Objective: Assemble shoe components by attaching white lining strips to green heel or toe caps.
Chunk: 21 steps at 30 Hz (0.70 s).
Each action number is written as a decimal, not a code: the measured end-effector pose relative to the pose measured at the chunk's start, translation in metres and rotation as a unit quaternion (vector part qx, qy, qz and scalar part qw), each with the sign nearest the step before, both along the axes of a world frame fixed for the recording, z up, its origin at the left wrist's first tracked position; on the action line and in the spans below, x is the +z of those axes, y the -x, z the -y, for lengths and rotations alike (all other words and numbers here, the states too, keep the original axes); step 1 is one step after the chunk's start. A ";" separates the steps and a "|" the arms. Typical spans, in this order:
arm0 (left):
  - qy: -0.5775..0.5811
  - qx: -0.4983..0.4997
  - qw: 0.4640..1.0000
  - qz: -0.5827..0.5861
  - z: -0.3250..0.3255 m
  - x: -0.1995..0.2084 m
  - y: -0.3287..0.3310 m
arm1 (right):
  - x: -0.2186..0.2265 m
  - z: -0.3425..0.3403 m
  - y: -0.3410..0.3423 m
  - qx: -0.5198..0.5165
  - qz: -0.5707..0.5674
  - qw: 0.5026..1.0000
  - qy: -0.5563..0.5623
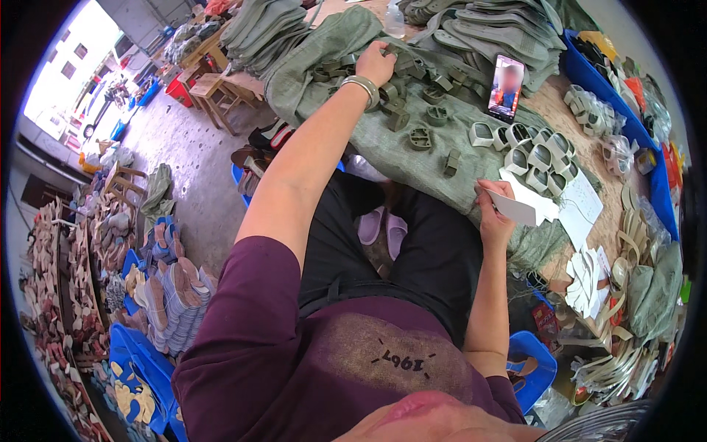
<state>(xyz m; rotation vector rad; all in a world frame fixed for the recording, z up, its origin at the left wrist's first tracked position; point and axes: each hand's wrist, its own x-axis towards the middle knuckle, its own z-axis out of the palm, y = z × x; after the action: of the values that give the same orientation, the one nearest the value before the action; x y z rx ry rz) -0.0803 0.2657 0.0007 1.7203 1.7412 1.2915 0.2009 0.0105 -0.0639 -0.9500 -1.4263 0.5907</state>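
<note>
My left hand [375, 65], with a bangle on its wrist, reaches to the far side of the bench. Its fingers curl down among a pile of dark olive buckle-like pieces [412, 68]; whatever they pinch is hidden. Nearer me, my right hand [494, 216] grips a flat white strip [514, 208] between thumb and fingers. A green woven sack [456, 188] lies under the loose olive pieces. Just beyond the right hand, several white buckle-like pieces with dark centres [540, 157] sit grouped together.
A lit phone [506, 88] stands propped against stacked grey soles [508, 33]. More soles [266, 33] are piled at the far left. Papers [582, 210] and white scraps [587, 283] lie at right, beside a long blue bin [626, 110]. A wooden stool [216, 92] stands on the floor.
</note>
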 end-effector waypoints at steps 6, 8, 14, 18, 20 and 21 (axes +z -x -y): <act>-0.023 -0.058 0.973 0.224 0.012 -0.002 0.008 | 0.002 0.000 0.000 -0.025 0.013 1.000 0.001; -0.011 -0.086 0.948 0.307 0.021 0.004 0.025 | 0.005 -0.002 0.002 -0.035 0.031 0.999 -0.012; -0.004 -0.023 0.878 0.478 0.039 0.003 0.059 | 0.001 -0.003 0.004 -0.035 0.057 0.997 -0.043; -0.002 0.007 0.945 0.327 0.028 -0.019 0.083 | 0.005 -0.005 0.006 -0.017 0.092 0.993 -0.072; 0.017 0.019 0.939 0.342 0.027 -0.023 0.079 | 0.006 -0.003 0.005 -0.022 0.089 0.994 -0.059; -0.012 0.071 0.972 0.222 0.025 -0.025 0.080 | 0.006 -0.002 0.005 -0.026 0.083 0.995 -0.048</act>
<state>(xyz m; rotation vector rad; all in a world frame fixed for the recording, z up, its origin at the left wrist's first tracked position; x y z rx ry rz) -0.1605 0.2408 -0.0245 1.2081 1.6035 1.6151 0.1956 0.0128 -0.0575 -0.9751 -1.5587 0.4081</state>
